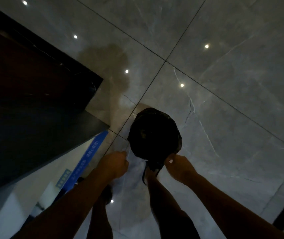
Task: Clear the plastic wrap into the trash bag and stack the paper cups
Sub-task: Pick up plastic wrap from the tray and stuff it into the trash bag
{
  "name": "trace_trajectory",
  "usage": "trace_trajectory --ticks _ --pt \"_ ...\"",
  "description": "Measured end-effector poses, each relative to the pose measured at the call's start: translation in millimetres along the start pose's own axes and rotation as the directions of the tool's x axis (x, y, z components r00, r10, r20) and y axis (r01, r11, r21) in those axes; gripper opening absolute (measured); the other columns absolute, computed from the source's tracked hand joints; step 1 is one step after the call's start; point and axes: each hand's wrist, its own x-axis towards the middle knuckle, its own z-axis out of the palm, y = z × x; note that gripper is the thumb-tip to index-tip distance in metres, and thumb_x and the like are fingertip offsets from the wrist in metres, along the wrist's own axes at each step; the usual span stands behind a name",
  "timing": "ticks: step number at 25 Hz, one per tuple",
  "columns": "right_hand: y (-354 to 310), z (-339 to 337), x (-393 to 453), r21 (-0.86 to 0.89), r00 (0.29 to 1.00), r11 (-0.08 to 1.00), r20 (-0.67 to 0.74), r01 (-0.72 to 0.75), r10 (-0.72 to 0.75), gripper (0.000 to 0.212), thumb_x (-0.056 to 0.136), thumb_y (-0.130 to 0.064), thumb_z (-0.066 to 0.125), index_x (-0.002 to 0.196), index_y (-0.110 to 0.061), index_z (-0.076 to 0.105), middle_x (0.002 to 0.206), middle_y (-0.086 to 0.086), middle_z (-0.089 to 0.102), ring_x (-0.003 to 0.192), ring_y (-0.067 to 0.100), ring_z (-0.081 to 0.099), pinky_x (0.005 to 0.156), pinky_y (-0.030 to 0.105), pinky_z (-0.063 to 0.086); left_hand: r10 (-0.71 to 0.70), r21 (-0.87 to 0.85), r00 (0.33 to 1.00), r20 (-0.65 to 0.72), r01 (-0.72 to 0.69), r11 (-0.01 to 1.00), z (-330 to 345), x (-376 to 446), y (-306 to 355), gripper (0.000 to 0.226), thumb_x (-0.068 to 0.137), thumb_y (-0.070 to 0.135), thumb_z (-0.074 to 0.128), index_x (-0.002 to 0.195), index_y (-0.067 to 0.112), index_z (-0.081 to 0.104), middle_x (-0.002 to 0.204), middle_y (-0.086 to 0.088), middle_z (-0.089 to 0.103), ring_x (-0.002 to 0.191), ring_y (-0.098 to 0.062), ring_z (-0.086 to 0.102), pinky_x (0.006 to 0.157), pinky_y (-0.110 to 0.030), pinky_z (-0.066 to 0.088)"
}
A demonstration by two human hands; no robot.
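View: the camera is looking straight down at a dim, glossy floor, with both forearms reaching in from the lower edge of the frame.
Trash bag: a black trash bag (155,133) is sitting just below the centre of the frame, bulging and rounded, its gathered neck pointing down toward the person.
Left hand: the left hand (115,163) is curling into a fist at the lower left of the bag, and it seems to be pinching a thin, pale film of plastic wrap (136,161) that is showing between the two hands; the picture is too dark to be sure of the grip.
Right hand: the right hand (179,165) is gripping the bag at its lower right edge, fingers folding around the dark plastic.
Legs: the person's bare legs (156,192) are standing between the forearms, directly under the bag's neck.
Floor: grey marble-look tiles (224,83) with dark seams are reflecting small round ceiling lights across the upper and middle parts of the frame.
Bench: a dark bench (34,83) is filling the upper left and left of the frame.
Sign: a blue strip with white lettering (88,157) is running diagonally on a pale surface at the lower left.
Paper cups: I cannot tell where they are.
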Motion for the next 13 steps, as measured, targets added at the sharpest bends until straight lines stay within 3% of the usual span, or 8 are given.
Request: trace_trajectory --ticks 4,6,9,11,13 --pt "-25 -11 -63 0.019 0.998 1.0 -0.067 0.019 -0.017 0.03 0.102 -0.032 0.046 0.085 -0.013 0.061 0.077 0.002 0.06 0.069 0.015 0.053 0.066 0.028 0.041 0.012 -0.037 0.999 -0.03 -0.013 0.999 -17 -72 -3 0.024 0.104 0.029 0.043 0.119 0.015 0.055 0.111 -0.007 0.061 0.102 -0.022 0.06 0.092 -0.036 0.048" --pt "-45 -17 -98 0.082 0.994 0.996 -0.104 0.025 -0.016 0.03 0.101 -0.028 0.049 0.094 -0.005 0.067 0.089 0.012 0.066 0.078 0.022 0.056 0.072 0.029 0.043 -0.004 -0.044 0.998 -0.059 0.002 0.999 -22 -114 -9 0.018 0.103 0.03 0.044 0.109 0.018 0.057 0.096 -0.003 0.059 0.09 -0.018 0.059 0.08 -0.033 0.046" --pt "-69 -13 -149 0.131 0.991 0.99 -0.123 0.062 -0.046 0.031 0.1 -0.024 0.051 0.072 -0.016 0.058 0.081 0.009 0.062 0.082 0.026 0.06 0.071 0.029 0.041 -0.061 -0.082 0.996 -0.058 0.057 0.995 -25 -178 -26 0.018 0.101 0.033 0.046 0.084 0.029 0.048 0.084 0.003 0.056 0.075 -0.01 0.055 0.07 -0.03 0.045" --pt "-83 -8 -182 0.145 0.991 0.986 -0.123 0.079 -0.061 0.029 0.1 -0.024 0.051 0.072 -0.019 0.055 0.085 0.008 0.06 0.085 0.026 0.058 0.073 0.028 0.039 -0.096 -0.099 0.994 -0.06 0.09 0.991 -24 -221 -39 0.019 0.101 0.03 0.047 0.082 0.025 0.049 0.09 -0.004 0.061 0.083 -0.017 0.061 0.073 -0.034 0.051" --pt "-93 0 -211 0.137 0.992 0.987 -0.11 0.08 -0.065 0.023 0.101 -0.026 0.05 0.094 -0.01 0.065 0.102 0.015 0.065 0.096 0.03 0.061 0.078 0.028 0.039 -0.113 -0.102 0.991 -0.069 0.106 0.989 -17 -265 -51 0.019 0.099 0.027 0.046 0.092 0.015 0.058 0.103 -0.014 0.067 0.098 -0.028 0.064 0.081 -0.038 0.053"
